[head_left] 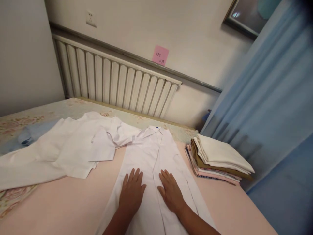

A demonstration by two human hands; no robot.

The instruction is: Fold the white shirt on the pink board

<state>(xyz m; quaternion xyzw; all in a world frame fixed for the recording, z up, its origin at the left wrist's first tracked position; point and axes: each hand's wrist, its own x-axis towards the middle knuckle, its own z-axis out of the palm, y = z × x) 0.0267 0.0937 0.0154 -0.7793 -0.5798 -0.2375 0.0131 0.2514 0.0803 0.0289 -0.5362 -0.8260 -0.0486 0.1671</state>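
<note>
White shirt [156, 163], flat, collar up, lengthwise-folded.

We are in a bedroom of a home: we look down on a bed [61, 202] with a flowered sheet [29, 119], where a white shirt [151, 153] lies spread beside 1 stack of folded clothes [220, 156]. Behind it we see a white radiator [114, 81] below a wall socket [91, 19], a blue curtain [269, 91] and a framed picture [246, 16].

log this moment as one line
left hand: flat on white shirt | right hand: flat on white shirt | folded stack: right of shirt, apart
</note>
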